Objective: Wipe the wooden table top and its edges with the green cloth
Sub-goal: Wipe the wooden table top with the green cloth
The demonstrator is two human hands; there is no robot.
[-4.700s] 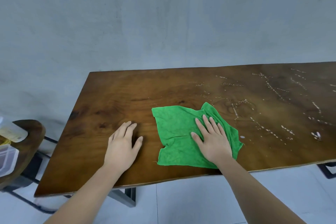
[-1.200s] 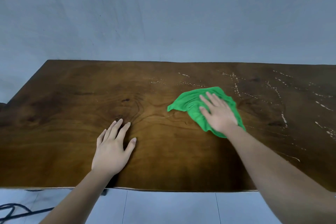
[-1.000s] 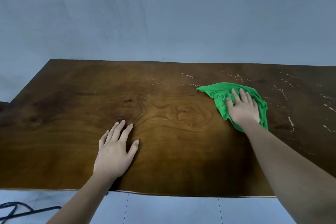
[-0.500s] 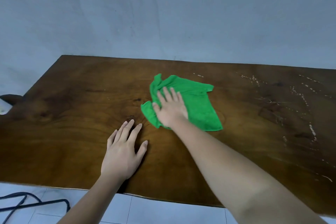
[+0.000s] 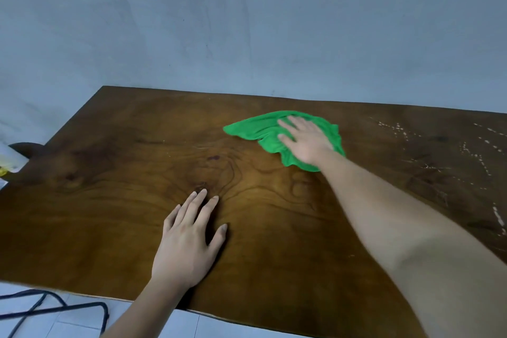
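Against grey wall, wooden table under green cloth.

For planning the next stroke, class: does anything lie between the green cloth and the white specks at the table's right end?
Nothing visible does. The right hand presses the cloth flat; only bare table separates it from the specks. The left hand rests nearer, off that path.

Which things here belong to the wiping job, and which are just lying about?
Part of the job: green cloth under the flat right hand; wooden table top with white specks at its right end; left hand resting flat on the wood.
Just lying about: black cable on the floor; white and yellow item at the picture's left edge.
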